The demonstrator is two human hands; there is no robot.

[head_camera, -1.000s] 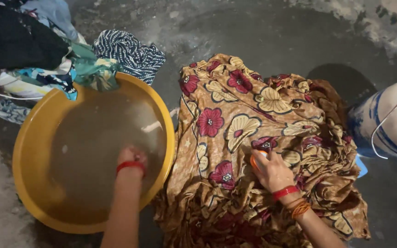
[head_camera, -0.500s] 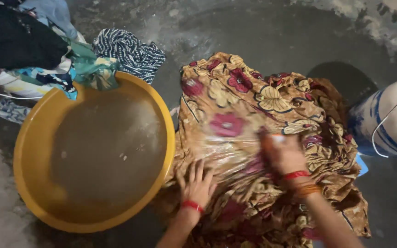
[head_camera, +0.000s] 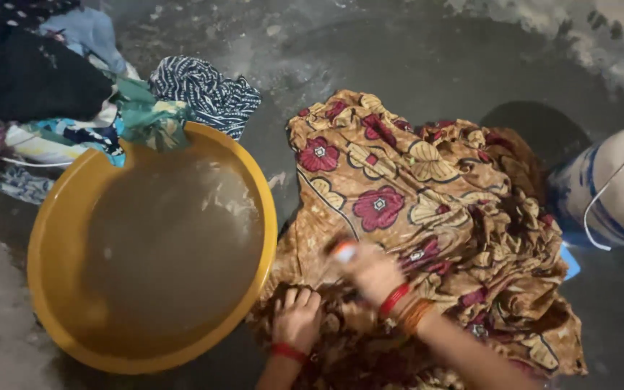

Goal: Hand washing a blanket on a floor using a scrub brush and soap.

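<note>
My left hand (head_camera: 297, 318) pins the floral cloth (head_camera: 427, 217) flat; my right hand (head_camera: 370, 271) grips something small, which could slip into the yellow basin (head_camera: 45, 238).

A wet grey concrete floor (head_camera: 399, 50) is seen under dim light; pale foam is spread at its upper right corner.

Dim overhead light, soft shadows; right hand (head_camera: 371, 271) motion-blurred
</note>
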